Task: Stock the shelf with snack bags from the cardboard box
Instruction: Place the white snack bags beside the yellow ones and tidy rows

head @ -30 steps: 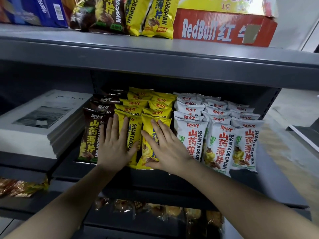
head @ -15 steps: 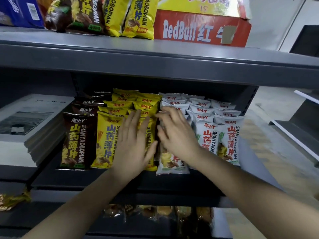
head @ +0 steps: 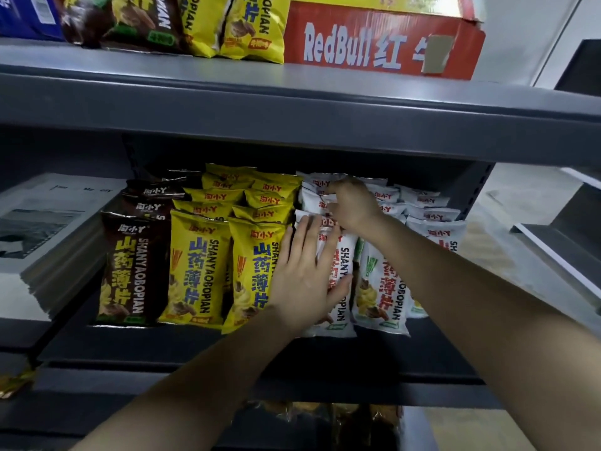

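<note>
Three colours of bags fill the middle shelf (head: 208,346): brown bags (head: 131,271) on the left, yellow bags (head: 195,268) in the middle, white bags (head: 379,281) on the right, each row overlapping toward the far end. We judge these bags light, puffy and slick, with crisps inside that would crush under a hard squeeze; the crimped top seam looks like the safest place to take one. Our left hand (head: 304,275) lies flat, fingers spread, across the near white bag and touching the edge of the yellow one beside it, pressing rather than gripping. Our right hand (head: 353,206) reaches farther in, wrist bent, fingers curled together around the top edges of white bags in the far rows; whether it pinches one seam or only nudges them we cannot tell. Both forearms run in from the near edge. No cardboard box of stock shows, only a red box (head: 383,40) above.
</note>
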`<move>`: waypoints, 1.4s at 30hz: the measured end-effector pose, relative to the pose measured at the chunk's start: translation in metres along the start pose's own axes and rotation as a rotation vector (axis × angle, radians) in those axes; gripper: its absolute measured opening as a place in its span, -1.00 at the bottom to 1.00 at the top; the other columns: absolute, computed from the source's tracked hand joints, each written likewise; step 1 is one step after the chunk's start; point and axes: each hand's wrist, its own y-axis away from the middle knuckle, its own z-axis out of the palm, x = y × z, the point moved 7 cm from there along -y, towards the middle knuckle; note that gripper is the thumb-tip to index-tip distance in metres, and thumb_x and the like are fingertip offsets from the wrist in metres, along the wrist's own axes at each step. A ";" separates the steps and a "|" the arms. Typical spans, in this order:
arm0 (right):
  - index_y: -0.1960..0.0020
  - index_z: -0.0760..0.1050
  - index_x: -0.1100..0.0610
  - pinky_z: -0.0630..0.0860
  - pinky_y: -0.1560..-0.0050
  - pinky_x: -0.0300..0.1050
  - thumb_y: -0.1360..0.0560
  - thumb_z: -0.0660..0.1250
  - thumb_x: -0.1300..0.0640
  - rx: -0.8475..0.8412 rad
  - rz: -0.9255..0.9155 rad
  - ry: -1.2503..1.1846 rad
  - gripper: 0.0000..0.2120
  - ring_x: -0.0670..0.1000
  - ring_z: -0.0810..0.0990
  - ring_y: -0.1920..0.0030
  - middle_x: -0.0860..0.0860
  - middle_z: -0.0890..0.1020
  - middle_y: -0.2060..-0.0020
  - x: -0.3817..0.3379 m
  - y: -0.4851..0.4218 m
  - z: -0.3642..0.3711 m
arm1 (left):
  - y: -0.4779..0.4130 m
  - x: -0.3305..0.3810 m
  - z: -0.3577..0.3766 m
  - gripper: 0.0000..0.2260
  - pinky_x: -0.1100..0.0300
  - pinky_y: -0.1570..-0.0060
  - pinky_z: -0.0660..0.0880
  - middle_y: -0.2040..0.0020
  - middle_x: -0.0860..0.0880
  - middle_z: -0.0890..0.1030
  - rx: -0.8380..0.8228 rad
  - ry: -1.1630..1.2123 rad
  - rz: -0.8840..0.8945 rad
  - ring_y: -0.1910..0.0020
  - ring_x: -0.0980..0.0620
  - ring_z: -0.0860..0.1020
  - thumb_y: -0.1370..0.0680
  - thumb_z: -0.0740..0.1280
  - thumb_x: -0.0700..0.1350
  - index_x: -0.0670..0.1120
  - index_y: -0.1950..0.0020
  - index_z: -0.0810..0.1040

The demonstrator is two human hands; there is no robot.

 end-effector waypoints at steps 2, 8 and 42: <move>-0.27 0.52 0.10 0.44 -0.24 0.03 -0.54 0.31 0.10 -0.009 0.012 -0.033 -0.69 0.14 0.49 -0.25 0.13 0.53 -0.25 0.002 -0.002 -0.002 | -0.001 0.000 0.001 -0.42 -0.16 -0.43 0.17 -0.41 -0.25 0.36 0.018 0.012 0.003 -0.44 -0.24 0.27 -0.53 0.17 0.17 -0.15 -0.44 0.36; -0.08 0.62 0.14 0.48 -0.10 -0.13 -0.56 0.28 0.16 -0.064 0.122 -0.353 -0.83 0.07 0.58 -0.13 0.06 0.64 -0.09 0.012 -0.008 -0.002 | 0.001 0.001 0.004 -0.42 -0.14 -0.43 0.18 -0.36 -0.23 0.41 0.036 0.011 -0.018 -0.42 -0.23 0.28 -0.51 0.19 0.16 -0.15 -0.44 0.36; -0.10 0.56 0.31 0.47 -0.14 -0.01 -0.55 0.22 0.28 -0.122 -0.080 -0.093 -0.79 0.17 0.52 -0.15 0.21 0.60 -0.10 -0.025 0.012 0.003 | 0.025 0.016 0.015 -0.41 -0.17 -0.39 0.25 -0.46 -0.21 0.30 0.038 -0.002 0.006 -0.47 -0.25 0.19 -0.52 0.22 0.15 -0.16 -0.45 0.29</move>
